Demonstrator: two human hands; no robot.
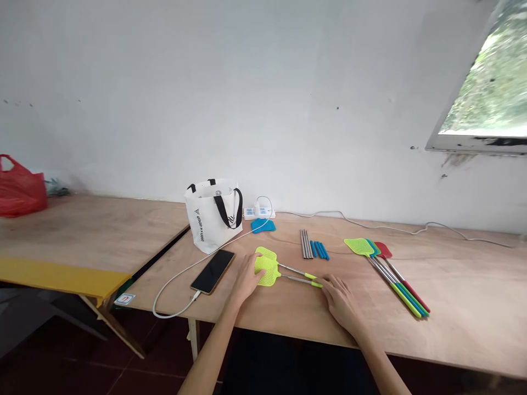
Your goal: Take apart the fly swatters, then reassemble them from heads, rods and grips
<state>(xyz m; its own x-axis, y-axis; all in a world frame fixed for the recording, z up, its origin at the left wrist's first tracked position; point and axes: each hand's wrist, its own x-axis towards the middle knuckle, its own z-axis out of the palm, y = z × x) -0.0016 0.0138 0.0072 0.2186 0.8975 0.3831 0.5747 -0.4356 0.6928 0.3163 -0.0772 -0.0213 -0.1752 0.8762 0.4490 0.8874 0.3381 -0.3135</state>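
Two yellow-green fly swatters [269, 273] lie side by side on the wooden table in front of me, mesh heads to the left and metal rods running to the right. My left hand [247, 277] is on the left edge of the heads, thumb over the mesh and fingers at the edge. At the other end, my right hand [338, 299] has its fingertips on the green grip of the nearer swatter. Beyond them lie several metal tubes [306, 244] and several blue handle grips [320, 250]. Blue swatter heads [263, 225] lie near the wall.
A phone [213, 271] on a white charging cable [175, 316] lies left of my left hand. Behind it stands a white tote bag [212, 219], beside a power strip [258, 212]. To the right lie several fly swatters [395, 278]. A red bag [22, 189] sits on the left table.
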